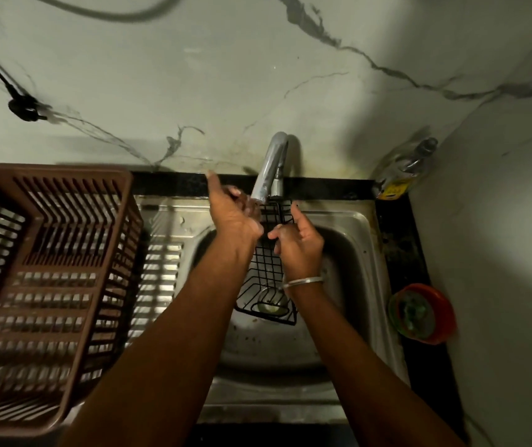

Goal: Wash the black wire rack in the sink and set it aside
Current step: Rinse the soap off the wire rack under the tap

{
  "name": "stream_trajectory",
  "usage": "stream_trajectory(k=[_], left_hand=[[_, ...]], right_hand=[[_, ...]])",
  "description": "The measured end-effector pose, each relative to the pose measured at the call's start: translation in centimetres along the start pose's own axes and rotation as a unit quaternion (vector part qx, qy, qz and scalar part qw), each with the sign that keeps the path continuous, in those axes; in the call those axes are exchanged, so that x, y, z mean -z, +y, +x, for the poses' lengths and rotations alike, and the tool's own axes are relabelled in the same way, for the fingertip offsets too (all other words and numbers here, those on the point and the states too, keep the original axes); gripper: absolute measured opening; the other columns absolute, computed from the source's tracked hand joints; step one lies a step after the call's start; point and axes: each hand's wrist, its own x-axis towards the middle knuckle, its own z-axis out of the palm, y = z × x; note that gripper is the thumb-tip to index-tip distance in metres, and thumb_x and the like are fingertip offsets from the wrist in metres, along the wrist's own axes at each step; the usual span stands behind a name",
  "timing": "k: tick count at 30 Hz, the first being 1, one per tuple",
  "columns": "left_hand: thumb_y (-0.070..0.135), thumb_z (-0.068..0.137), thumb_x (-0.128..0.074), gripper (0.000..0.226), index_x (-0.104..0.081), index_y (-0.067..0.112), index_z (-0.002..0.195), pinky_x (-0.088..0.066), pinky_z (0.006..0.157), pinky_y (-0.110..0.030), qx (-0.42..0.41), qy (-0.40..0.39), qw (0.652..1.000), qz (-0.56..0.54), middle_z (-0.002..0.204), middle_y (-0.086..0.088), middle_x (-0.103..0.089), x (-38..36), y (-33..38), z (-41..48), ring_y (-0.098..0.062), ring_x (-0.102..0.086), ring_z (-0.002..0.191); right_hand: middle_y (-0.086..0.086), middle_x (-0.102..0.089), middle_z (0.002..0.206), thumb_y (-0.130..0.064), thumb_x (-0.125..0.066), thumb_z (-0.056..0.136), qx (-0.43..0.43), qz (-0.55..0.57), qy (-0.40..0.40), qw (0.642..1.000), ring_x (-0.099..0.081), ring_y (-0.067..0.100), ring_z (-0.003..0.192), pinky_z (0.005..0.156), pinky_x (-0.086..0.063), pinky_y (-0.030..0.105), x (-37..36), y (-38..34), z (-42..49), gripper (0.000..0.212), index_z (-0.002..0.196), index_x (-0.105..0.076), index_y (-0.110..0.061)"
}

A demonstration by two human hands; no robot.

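Fingers [278, 247] of the right hand [300, 246] curl round a side wire of the black wire grid rack [266, 269]; the index finger points up and away. Fingers [242, 201] of the left hand [232, 217] bend toward the far end of the rack, directly beside the spout, with the thumb extended. Motion blur prevents any finding on whether they grip the wire or only touch it.

Component positions, largest first:

1. White marble-patterned wall [258, 75]: forms the far surface and the right side surface. A black cable [16, 103] runs across its far left part.
2. Brown slatted plastic dish basket [48, 269]: stands to the left of the bowl, on the ribbed steel drainboard.
3. Stainless steel sink [359, 240]: set in a black counter edge.
4. Rack: held inside the bowl, tilted. The far end is raised under the spout; the near end hangs low above the drain.
5. Curved chrome faucet [272, 162]: mounted at the far rim, with the spout above the far end of the rack.
6. Clear bottle with a yellow label [400, 175]: leans in the far right corner.
7. Round orange container with green contents [422, 312]: rests on the counter, right of the bowl.
8. Thin silver bangle [303, 281]: sits on the right wrist.
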Motion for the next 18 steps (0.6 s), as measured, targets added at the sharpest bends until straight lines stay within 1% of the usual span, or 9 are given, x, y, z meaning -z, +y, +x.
stream_trajectory(k=[2,3,5,6,8,10,13,15,18], left_hand=[[0.059,0.096,-0.065,0.049,-0.056,0.024,0.063,-0.040,0.055,-0.023,-0.006,0.035,0.998,-0.051,0.063,0.010,-0.052,0.2,-0.1,0.4,-0.007,-0.044,0.050],[0.057,0.097,-0.064,0.041,-0.067,0.020,0.079,-0.050,0.067,-0.024,-0.005,0.055,0.996,-0.071,0.079,0.007,-0.064,0.4,-0.2,0.9,-0.007,-0.059,0.065],[0.063,0.094,-0.065,0.063,-0.065,0.010,0.128,-0.055,0.102,-0.046,0.039,0.058,0.995,-0.072,0.123,-0.012,-0.071,0.5,-0.6,1.1,-0.027,-0.070,0.110],[0.067,0.091,-0.065,0.074,-0.059,0.007,0.134,-0.052,0.107,-0.055,0.068,0.043,0.995,-0.053,0.127,-0.019,-0.068,0.5,-1.1,1.1,-0.037,-0.067,0.116],[0.066,0.097,-0.060,0.071,-0.058,-0.002,0.121,-0.057,0.103,-0.054,0.085,-0.001,0.996,-0.001,0.109,-0.023,-0.067,0.0,-1.8,0.8,-0.037,-0.068,0.102],[0.044,0.112,-0.046,0.052,-0.061,-0.006,0.114,-0.061,0.091,-0.044,0.089,-0.036,0.995,0.026,0.090,-0.023,-0.067,-0.2,-1.7,0.9,-0.033,-0.068,0.087],[0.025,0.115,-0.038,0.038,-0.061,-0.005,0.109,-0.061,0.088,-0.046,0.099,-0.033,0.991,0.080,0.083,-0.024,-0.072,0.4,-0.9,1.7,-0.034,-0.072,0.087],[0.026,0.115,-0.039,0.039,-0.063,-0.001,0.099,-0.059,0.093,-0.047,0.102,-0.027,0.991,0.081,0.081,-0.021,-0.073,1.2,-0.9,2.0,-0.032,-0.071,0.084],[0.039,0.115,-0.038,0.052,-0.064,0.007,0.084,-0.057,0.070,-0.041,0.113,-0.031,0.990,0.080,0.076,-0.015,-0.072,2.1,-1.9,1.2,-0.027,-0.067,0.072]], right_hand=[[0.008,-0.064,0.072,0.007,-0.054,0.096,0.006,0.023,0.002,1.000,-0.051,0.008,0.055,0.054,-0.047,0.020,0.2,0.1,-0.9,0.059,0.152,-0.045,-0.011],[0.007,-0.065,0.072,0.002,-0.054,0.100,0.019,0.024,0.002,1.000,-0.053,0.009,0.057,0.056,-0.048,0.021,0.3,0.3,-1.3,0.055,0.151,-0.046,-0.014],[0.002,-0.065,0.073,-0.008,-0.054,0.103,0.055,0.012,0.002,0.998,-0.056,0.014,0.063,0.060,-0.051,0.027,0.4,0.9,-2.3,0.047,0.148,-0.049,-0.021],[0.001,-0.066,0.075,-0.009,-0.055,0.104,0.074,0.009,-0.002,0.997,-0.058,0.018,0.066,0.063,-0.052,0.032,0.3,1.3,-2.8,0.046,0.147,-0.050,-0.025],[0.002,-0.069,0.084,-0.010,-0.056,0.103,0.105,0.004,-0.016,0.994,-0.061,0.024,0.072,0.068,-0.055,0.044,0.2,2.2,-3.6,0.046,0.144,-0.051,-0.030],[0.007,-0.069,0.086,-0.011,-0.056,0.104,0.107,-0.014,-0.031,0.994,-0.064,0.033,0.074,0.070,-0.056,0.050,0.4,2.7,-3.9,0.045,0.144,-0.049,-0.031],[0.007,-0.072,0.092,-0.022,-0.055,0.105,0.090,-0.139,-0.074,0.983,-0.070,0.028,0.082,0.073,-0.059,0.046,2.1,2.3,-3.0,0.039,0.142,-0.047,-0.031],[-0.001,-0.073,0.090,-0.031,-0.050,0.103,0.158,-0.291,-0.073,0.941,-0.069,0.019,0.083,0.075,-0.057,0.043,3.5,1.5,-1.8,0.028,0.129,-0.059,-0.030],[0.002,-0.065,0.102,-0.036,-0.045,0.099,0.274,-0.429,-0.018,0.861,-0.060,0.023,0.096,0.088,-0.050,0.045,3.0,-0.2,-0.7,0.029,0.110,-0.069,-0.024]])
